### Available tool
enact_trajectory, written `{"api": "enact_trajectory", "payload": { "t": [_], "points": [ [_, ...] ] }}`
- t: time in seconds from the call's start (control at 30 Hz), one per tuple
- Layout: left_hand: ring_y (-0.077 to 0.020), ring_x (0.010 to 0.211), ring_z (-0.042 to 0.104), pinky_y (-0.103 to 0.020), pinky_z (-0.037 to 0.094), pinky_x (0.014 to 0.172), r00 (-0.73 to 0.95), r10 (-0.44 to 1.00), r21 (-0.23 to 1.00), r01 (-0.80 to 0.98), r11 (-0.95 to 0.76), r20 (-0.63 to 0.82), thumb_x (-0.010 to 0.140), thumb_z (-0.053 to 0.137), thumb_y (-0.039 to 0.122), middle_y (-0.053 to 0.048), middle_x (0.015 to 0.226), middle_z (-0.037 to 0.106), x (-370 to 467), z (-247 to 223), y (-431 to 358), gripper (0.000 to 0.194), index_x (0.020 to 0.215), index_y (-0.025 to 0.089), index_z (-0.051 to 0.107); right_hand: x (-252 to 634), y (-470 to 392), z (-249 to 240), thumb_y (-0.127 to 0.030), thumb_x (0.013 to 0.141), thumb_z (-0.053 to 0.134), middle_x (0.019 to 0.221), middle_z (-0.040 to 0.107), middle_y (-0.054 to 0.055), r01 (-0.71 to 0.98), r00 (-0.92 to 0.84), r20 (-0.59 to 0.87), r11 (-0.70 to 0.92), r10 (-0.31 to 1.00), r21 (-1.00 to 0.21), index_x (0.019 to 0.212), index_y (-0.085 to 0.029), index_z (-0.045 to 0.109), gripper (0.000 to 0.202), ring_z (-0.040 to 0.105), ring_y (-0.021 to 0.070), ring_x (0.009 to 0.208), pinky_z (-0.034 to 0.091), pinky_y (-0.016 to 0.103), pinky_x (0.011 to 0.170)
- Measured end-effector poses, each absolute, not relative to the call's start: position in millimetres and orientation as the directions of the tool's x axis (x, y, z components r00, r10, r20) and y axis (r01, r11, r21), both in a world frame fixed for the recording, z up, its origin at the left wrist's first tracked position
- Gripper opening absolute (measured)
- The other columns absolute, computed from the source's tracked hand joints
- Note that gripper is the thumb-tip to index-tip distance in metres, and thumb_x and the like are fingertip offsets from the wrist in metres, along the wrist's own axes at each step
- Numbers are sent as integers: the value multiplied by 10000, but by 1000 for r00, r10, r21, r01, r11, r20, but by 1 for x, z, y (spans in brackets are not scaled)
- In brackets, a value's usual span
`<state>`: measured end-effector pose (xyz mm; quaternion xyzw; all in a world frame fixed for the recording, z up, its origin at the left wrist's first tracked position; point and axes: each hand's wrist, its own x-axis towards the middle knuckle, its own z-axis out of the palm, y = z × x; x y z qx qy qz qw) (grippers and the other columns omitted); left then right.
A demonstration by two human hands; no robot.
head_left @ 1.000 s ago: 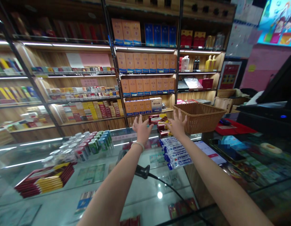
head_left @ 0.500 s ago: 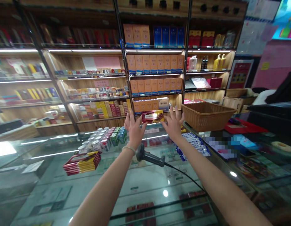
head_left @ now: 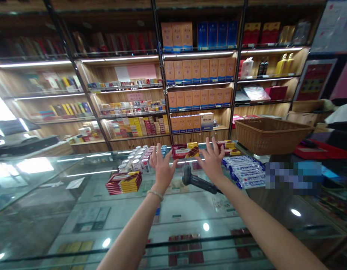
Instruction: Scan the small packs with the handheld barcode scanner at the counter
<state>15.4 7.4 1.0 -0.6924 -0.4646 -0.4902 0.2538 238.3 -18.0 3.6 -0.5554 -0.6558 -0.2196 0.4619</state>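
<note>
Between my hands, above the glass counter (head_left: 162, 225), is a flat red and yellow snack packet (head_left: 186, 150) with brown chocolate-looking bars printed on it. My left hand (head_left: 162, 168) pinches its left end, thumb low and the other fingers raised. At its right end my right hand (head_left: 211, 161) grips in the same way, fingertips pointing up. Beneath the packet, a black handheld barcode scanner (head_left: 200, 182) lies on the glass, its tail running behind my right forearm. A stack of similar red and yellow packets (head_left: 124, 183) is left of my left hand.
Several cans (head_left: 136, 159) stand in rows behind my left hand. Blue and white packets (head_left: 243, 170) lie right of the scanner, near a wicker basket (head_left: 271, 137). More red and yellow packets (head_left: 231, 147) lie behind my right hand. Stocked shelves (head_left: 200, 84) line the wall.
The view has swung left, so the surroundings appear shifted rightward. Both hands still hold the packet, its front now facing me more clearly. More packets show behind my right hand.
</note>
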Motion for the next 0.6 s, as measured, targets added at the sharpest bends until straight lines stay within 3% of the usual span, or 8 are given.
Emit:
{"api": "enact_trajectory", "payload": {
  "t": [0.2, 0.6],
  "points": [
    [-419, 1588, 267, -676, 240, 1227, 115, 424, 78, 908, -411, 899, 929, 711, 400, -212, 1676, 371, 14, -5, 3, 364, 1252, 237, 745, 236, -16, -9, -355, 1000, 607, 1673, 400, 160, 905, 73, 815, 304, 575, -296, 1150, -199, 757, 264, 237, 352, 1594, 149, 689, 1228],
    [-395, 1605, 228, -656, 186, 1257, 93, 463, 129, 895, -426, 882, 948, 679, 388, -203, 1685, 359, 17, -1, -11, 363, 1271, 230, 733, 234, -16, -9, -476, 916, 658, 1603, 516, 107, 638, 269, 620, 346, 737, -688, 938, -245, 784, 264, 348, 346, 1530, 273, 651, 1201]
  ]
}}
